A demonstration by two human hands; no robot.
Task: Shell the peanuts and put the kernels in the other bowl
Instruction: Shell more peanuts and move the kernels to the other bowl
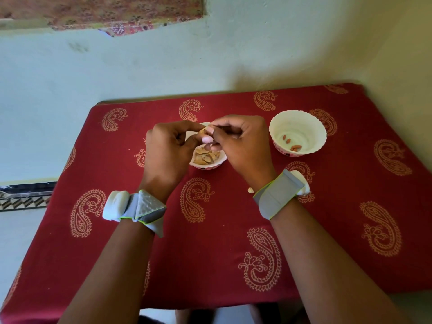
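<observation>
Hands (208, 141) hide shell bowl (207, 163).

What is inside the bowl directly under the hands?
The near bowl holds a heap of broken peanut shells. Its far part is covered by the left hand and right hand, which pinch a peanut, so what lies there is hidden.

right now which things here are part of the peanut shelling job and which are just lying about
Part of the job:
- peanut, pinched between left hand and right hand
- shell bowl, holding broken shells
- kernel bowl, a few kernels in it

Just there:
- red paisley cloth over the table
- wrist bands on both arms
- small pale bit on the cloth, cannot tell what
</observation>
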